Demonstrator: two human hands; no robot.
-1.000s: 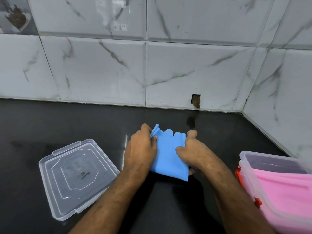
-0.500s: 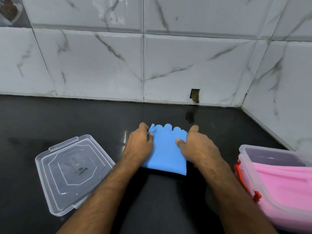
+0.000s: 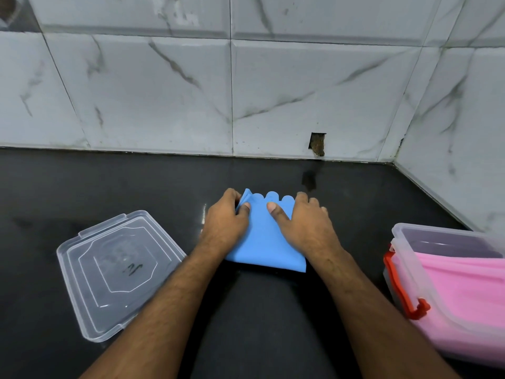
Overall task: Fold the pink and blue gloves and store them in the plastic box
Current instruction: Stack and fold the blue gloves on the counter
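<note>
Black polished countertop (image 3: 82, 187) runs back to marble-veined wall tiles (image 3: 164, 91), and from the head camera we see the blue gloves (image 3: 263, 236) lying folded flat at its middle. Their long axis runs away from us, fingertips pointing at the wall and the cuff edge nearest us. Our left hand (image 3: 226, 222) pinches the gloves' left edge between thumb and curled fingers. Our right hand (image 3: 306, 222) lies on the right side, thumb pressed on top and fingers bent over the far right edge. A clear lid (image 3: 117, 272) rests well left. At the right edge, the plastic box (image 3: 404, 236) holds the pink gloves (image 3: 464, 285).
</note>
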